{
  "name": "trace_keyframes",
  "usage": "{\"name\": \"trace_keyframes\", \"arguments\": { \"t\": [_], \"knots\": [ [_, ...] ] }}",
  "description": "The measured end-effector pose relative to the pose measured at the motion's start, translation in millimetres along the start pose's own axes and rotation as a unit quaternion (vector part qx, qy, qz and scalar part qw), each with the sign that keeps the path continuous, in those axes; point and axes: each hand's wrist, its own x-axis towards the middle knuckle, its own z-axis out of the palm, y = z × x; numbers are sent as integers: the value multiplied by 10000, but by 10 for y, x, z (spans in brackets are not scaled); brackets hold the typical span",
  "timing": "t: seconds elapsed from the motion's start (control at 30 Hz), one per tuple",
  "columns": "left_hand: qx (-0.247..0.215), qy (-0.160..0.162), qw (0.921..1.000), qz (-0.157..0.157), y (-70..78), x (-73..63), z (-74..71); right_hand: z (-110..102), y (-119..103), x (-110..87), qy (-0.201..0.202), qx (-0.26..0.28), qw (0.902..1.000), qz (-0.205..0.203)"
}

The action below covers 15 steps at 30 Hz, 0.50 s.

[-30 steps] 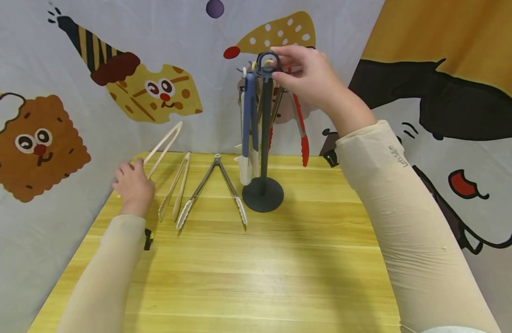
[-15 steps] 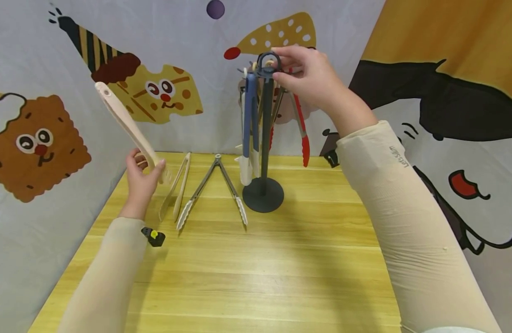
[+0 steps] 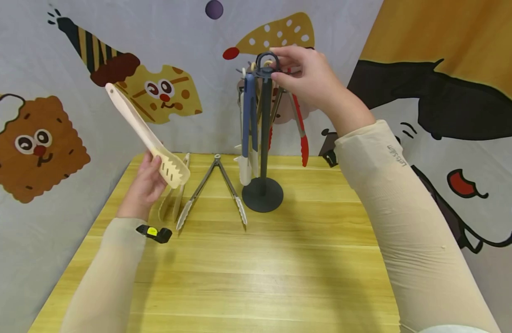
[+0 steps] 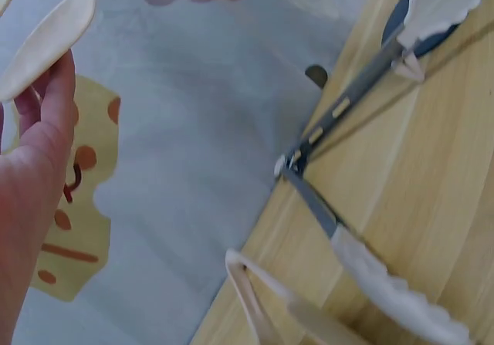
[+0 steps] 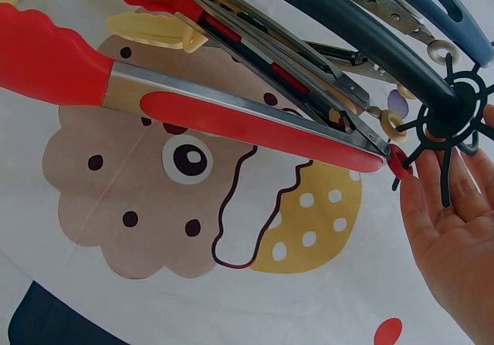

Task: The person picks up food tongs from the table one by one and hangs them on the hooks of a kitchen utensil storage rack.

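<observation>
My left hand [image 3: 144,190] grips cream tongs [image 3: 141,129] near their slotted head. The tongs tilt up to the left above the table; in the left wrist view only their pale head [image 4: 58,36] and the tip of another part show. At the top of a dark utensil stand [image 3: 265,134], my right hand [image 3: 306,71] holds the hooked crown [image 5: 451,117] between thumb and fingers. Blue-handled tongs [image 3: 248,115] with white heads and red tongs [image 3: 299,120] hang from its hooks. The red tongs [image 5: 255,125] hang close beside my right fingers.
Steel tongs [image 3: 202,183] with white tips lie spread on the wooden table [image 3: 256,277]. Left of them lie beige tongs [image 3: 178,203], partly hidden by the held ones. The stand's round base [image 3: 263,196] rests near the back edge, before a cartoon-printed cloth [image 3: 214,101].
The left hand has lifted the cream tongs off the table's left side, turned them, and moved slightly right, bringing the slotted head into view. The right hand stays on the stand's top.
</observation>
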Motion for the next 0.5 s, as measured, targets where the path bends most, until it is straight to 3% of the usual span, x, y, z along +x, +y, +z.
{"name": "trace_keyframes", "arguments": {
  "t": [0.13,0.27,0.37,0.5],
  "knots": [
    [63,-282,9995,-128,-17,3,108,-1,-2,-3,13,-12,10000,5],
    [781,-214,9967,-83,-44,1,238,0,0,-3,17,-19,10000,2],
    [1532,-56,9882,35,-76,-5,327,1,3,-2,11,-22,10000,-2],
    [2458,-43,9691,214,-112,-18,412,0,6,-3,-11,-6,10000,-20]
  ]
}}
